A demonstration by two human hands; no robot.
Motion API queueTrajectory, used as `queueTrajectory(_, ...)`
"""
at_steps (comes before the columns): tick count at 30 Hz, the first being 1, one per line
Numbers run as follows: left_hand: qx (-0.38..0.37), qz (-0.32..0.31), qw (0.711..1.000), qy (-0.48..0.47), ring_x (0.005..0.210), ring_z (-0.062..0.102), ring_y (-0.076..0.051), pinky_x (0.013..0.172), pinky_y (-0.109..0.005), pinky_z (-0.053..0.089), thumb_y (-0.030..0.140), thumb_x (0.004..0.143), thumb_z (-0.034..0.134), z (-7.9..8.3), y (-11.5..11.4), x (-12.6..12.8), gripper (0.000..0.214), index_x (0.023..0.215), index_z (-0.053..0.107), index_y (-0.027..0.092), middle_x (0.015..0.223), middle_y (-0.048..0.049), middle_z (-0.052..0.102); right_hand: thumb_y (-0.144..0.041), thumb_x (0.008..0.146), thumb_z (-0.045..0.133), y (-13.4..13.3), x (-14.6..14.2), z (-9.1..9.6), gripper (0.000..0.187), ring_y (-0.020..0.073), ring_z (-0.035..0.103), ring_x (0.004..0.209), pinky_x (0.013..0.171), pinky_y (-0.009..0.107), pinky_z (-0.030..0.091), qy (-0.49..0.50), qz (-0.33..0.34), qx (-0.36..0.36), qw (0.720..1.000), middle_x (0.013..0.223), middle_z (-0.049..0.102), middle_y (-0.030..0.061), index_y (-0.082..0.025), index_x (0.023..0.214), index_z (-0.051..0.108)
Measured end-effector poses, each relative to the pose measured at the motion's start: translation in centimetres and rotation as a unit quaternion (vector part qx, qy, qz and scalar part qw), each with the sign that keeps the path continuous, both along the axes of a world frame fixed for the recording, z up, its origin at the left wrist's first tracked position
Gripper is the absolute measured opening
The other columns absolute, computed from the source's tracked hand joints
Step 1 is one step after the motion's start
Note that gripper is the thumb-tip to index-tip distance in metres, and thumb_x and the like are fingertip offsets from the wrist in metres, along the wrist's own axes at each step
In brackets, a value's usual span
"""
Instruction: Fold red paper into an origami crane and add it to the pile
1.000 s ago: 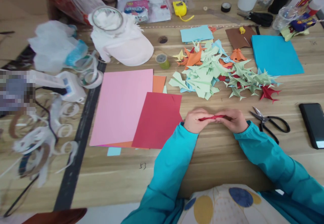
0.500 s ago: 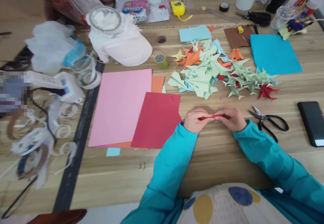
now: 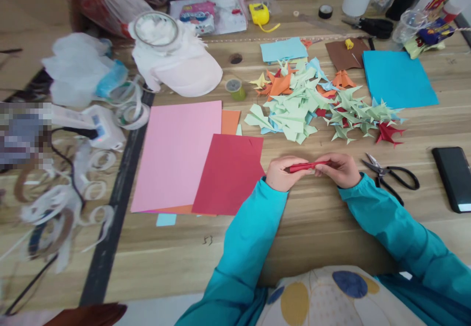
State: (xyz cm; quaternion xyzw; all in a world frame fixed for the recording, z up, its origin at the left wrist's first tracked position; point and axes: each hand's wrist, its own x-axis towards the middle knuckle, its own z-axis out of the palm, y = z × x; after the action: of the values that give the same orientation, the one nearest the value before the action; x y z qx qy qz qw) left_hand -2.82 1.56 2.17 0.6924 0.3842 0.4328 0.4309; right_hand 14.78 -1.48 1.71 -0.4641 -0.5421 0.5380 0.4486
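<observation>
A narrow strip of folded red paper (image 3: 308,166) is pinched between both hands above the wooden table. My left hand (image 3: 284,173) grips its left end, thumb below and fingers above. At the other end, my right hand (image 3: 340,170) has its thumb and fingers pressed on the paper. Fingers cover part of the folds. A flat sheet of red paper (image 3: 228,178) lies just left of my left hand, partly over a pink sheet (image 3: 180,154). Beyond my hands spreads a pile of folded paper pieces (image 3: 294,112), mostly pale green, with orange, blue and red ones.
Scissors (image 3: 386,171) with black handles lie right of my right hand, a phone (image 3: 452,178) farther right. Blue paper (image 3: 401,78) sits at the back right. Tape rolls (image 3: 101,161) and plastic bags (image 3: 77,66) crowd the left side. A yellow tape measure (image 3: 259,14) rests at the back.
The red paper has turned slightly between my fingers, so more of its folded face shows. My right hand has shifted a little upward.
</observation>
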Motion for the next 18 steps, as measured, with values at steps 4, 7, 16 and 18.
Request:
queueTrajectory(4,0.039,0.001,0.999,0.030,0.064,0.062,-0.014,0.061,-0.024,0.051,0.028,0.058,0.074,0.03,-0.07,0.15,0.024,0.077,0.068,0.014,0.072,-0.0064,0.068,-0.028,0.072,0.064,0.05,-0.08,-0.08,0.015,0.0136,0.060,0.056,0.056,0.026,0.052,0.009,-0.002,-0.006,1.000,0.062,0.064,0.0028,-0.016,0.081,0.064)
queueTrajectory(7,0.065,0.001,0.997,0.047,0.064,0.061,-0.014,0.061,-0.025,0.050,0.028,0.060,0.072,-0.13,-0.12,0.22,0.022,0.078,0.067,0.015,0.072,-0.0064,0.067,-0.029,0.072,0.064,0.03,-0.11,-0.07,0.017,0.0134,0.060,0.056,0.056,0.026,0.052,0.005,-0.004,-0.003,1.000,0.062,0.064,0.0028,-0.015,0.080,0.064)
queueTrajectory(16,0.096,-0.025,0.993,0.061,0.060,0.058,-0.011,0.057,-0.022,0.047,0.024,0.068,0.065,-0.38,-0.22,0.36,0.011,0.075,0.068,0.015,0.067,-0.0044,0.065,-0.030,0.070,0.065,0.21,0.07,0.29,0.020,0.0141,0.060,0.066,0.061,0.025,0.050,-0.107,0.035,0.040,0.993,0.073,0.065,0.0059,-0.013,0.081,0.063)
queueTrajectory(18,0.099,-0.019,0.993,0.066,0.059,0.058,-0.011,0.057,-0.022,0.047,0.025,0.067,0.066,-0.38,-0.27,0.39,0.012,0.073,0.067,0.015,0.066,-0.0044,0.065,-0.030,0.070,0.066,0.29,0.06,0.18,0.020,0.0143,0.060,0.065,0.060,0.024,0.049,-0.124,0.041,0.048,0.990,0.073,0.065,0.0062,-0.013,0.081,0.064)
